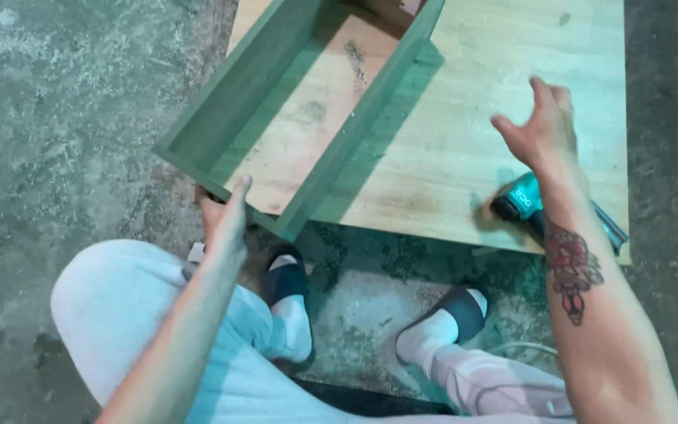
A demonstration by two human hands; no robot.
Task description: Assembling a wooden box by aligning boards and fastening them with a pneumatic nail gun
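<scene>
Head view: green open-topped wooden frame (292, 118), left hand (225, 216) touching it, right hand (547, 129) spread empty.

Drill (523, 200) partly hidden, perhaps.

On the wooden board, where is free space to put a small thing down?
Free: the board right of the green frame, beyond the right hand. Also the panel inside the frame. Crowded: the near right edge, where the teal drill lies.
</scene>
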